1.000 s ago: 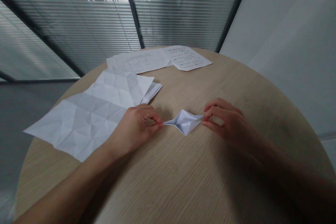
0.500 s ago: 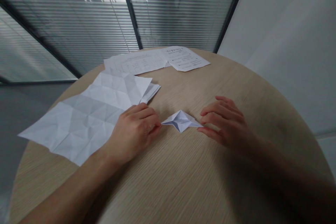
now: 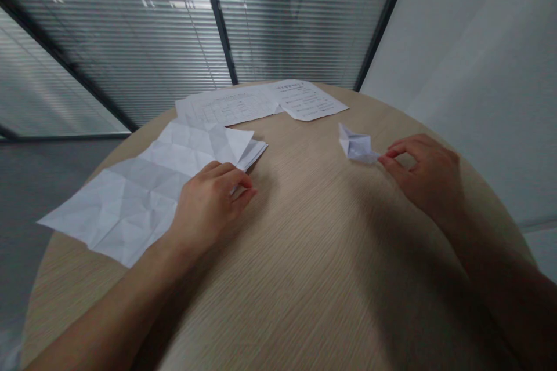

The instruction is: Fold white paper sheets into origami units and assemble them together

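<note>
1. While the left hand (image 3: 209,206) lies palm down with its fingers loosely curled and nothing in its grasp, its fingertips rest on the near corner of the large creased white paper sheet (image 3: 143,191).
2. Over to the right hand (image 3: 424,177): thumb and forefinger are closed in a pinch on the near tip of the small white folded paper shape (image 3: 357,146), with the other fingers loosely bent.
3. That shape sits on the round light wooden counter (image 3: 304,266), over on the right side, just left of the right fingertips.
4. Its long axis runs on a slant, from the pinched tip away and leftward, towards the printed white sheets (image 3: 265,103) at the far edge.
5. The right hand is plainly the nearer one, as it is touching the shape. The left is well apart from it.
6. A thin stack of folded white paper (image 3: 256,151) peeks out from under the creased sheet, just beyond the left fingertips.
</note>
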`<state>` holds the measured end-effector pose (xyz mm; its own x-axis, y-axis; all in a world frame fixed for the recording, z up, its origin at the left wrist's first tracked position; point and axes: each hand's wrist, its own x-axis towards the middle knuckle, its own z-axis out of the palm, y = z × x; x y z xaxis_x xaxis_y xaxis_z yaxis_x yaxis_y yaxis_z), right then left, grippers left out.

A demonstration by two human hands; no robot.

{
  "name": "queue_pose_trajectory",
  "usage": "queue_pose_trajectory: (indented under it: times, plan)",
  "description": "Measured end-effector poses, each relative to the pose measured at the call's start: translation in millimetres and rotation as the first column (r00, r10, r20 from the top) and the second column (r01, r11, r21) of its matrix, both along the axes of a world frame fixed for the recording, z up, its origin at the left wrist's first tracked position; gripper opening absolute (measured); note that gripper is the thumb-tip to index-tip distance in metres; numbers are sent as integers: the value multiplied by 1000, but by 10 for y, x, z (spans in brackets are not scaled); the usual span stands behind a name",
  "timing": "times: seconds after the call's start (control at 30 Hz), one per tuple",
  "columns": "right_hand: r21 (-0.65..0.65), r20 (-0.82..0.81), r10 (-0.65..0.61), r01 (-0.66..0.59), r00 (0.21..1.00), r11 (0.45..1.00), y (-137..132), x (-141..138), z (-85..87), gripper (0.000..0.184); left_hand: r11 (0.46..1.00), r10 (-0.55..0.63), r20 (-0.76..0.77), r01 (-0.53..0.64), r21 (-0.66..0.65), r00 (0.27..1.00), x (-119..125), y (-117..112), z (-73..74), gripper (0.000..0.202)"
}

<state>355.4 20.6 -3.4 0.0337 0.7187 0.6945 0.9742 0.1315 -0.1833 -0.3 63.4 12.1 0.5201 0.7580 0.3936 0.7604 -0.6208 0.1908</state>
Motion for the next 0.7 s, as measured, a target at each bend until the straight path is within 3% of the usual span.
queue_pose_trajectory:
  times: [0.1,0.17,0.33,0.43,0.7]
  plan:
    - [-74,-31,-184,181,982,981,67,230,-36,14,968,247,-133,-250,-9,960,-82,72,44,18]
    - [-130,-31,-287,281,957,951,98,325,-72,14,930,356,-189,-367,-28,915,-140,117,73,32]
    - [-195,-26,-379,367,925,910,158,438,-168,17,837,428,-353,-512,-191,832,-234,205,81,72]
    - [-198,-31,-386,373,922,907,178,460,-215,19,816,415,-415,-533,-224,810,-256,241,43,79]
    - [-10,-76,-331,331,941,944,167,405,-208,30,888,344,-484,-446,-109,804,-309,280,-11,54]
